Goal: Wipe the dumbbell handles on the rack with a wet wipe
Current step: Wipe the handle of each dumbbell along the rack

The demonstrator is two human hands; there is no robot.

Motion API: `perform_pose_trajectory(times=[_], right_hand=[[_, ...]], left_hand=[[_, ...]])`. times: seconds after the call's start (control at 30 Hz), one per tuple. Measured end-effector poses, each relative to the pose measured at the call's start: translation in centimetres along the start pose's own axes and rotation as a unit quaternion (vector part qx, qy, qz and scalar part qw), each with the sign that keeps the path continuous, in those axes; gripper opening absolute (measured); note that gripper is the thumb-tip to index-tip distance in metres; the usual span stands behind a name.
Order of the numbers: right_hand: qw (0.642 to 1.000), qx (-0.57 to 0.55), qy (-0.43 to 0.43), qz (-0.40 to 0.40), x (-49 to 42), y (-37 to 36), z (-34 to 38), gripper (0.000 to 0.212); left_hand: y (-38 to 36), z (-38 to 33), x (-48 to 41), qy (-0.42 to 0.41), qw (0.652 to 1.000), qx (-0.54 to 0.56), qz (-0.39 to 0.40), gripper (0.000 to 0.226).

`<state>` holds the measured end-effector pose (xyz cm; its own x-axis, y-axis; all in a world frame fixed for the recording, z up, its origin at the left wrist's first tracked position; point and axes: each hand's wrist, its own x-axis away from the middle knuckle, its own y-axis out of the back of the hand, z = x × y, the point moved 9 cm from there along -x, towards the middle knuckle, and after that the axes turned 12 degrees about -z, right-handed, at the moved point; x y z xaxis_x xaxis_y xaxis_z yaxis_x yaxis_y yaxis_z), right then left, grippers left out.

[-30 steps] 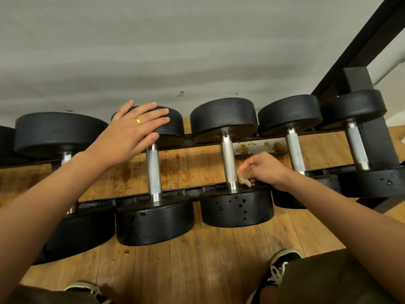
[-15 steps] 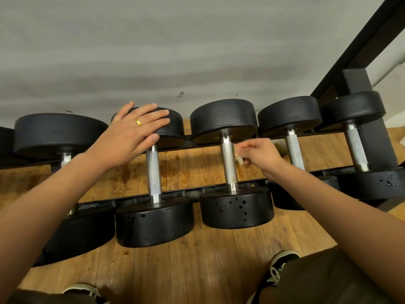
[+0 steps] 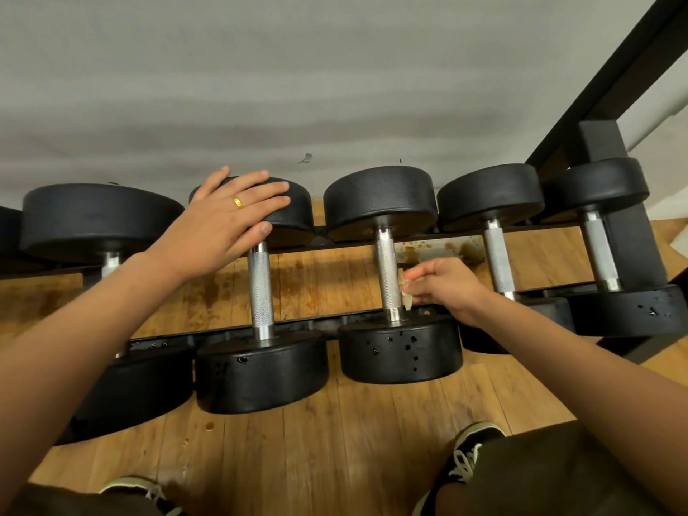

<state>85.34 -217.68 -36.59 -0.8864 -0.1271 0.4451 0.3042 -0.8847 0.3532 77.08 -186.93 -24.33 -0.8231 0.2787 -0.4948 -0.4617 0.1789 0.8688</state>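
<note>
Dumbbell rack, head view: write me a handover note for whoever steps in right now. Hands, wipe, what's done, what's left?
Left hand: flat on the far head of the dumbbell left of the one being wiped, holding nothing.
Right hand: pinches the wipe against the right side of the handle, low down, near the front head.
Done: this handle is mid-wipe. Which other handles are finished cannot be told.
Left: finish this handle, then do any on the rack not yet wiped.

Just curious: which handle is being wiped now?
The handle third from the right: the right hand holds the wipe against it; no other handle has one.
</note>
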Motion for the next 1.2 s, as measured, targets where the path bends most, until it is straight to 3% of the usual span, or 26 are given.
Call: perform_pose_trajectory(times=[0.23, 0.47, 0.7, 1.07, 1.2], right_hand=[[0.995, 0.074, -0.010, 0.065, 0.6, -0.1, -0.4, 0.016], [0.989, -0.075, 0.111, -0.070, -1.3, 1.0, 5.6, 0.011], [0.975, -0.015, 0.146, -0.167, -1.7, 0.5, 6.4, 0.006], [0.978, 0.072, 0.168, -0.103, -0.3, 0.1, 6.0, 0.007], [0.970, 0.085, 0.190, -0.127, -0.4, 0.3, 6.4, 0.003]], left_hand=[[0.0, -0.1, -0.1, 0.001, 1.000, 0.001, -0.006, 0.050], [0.0, -0.1, 0.0, -0.001, 1.000, 0.000, -0.010, 0.049], [0.1, -0.1, 0.0, 0.003, 1.000, 0.004, -0.010, 0.050], [0.0, -0.1, 0.0, 0.009, 1.000, -0.002, -0.003, 0.051], [0.1, -0.1, 0.0, 0.010, 1.000, 0.001, -0.004, 0.051]])
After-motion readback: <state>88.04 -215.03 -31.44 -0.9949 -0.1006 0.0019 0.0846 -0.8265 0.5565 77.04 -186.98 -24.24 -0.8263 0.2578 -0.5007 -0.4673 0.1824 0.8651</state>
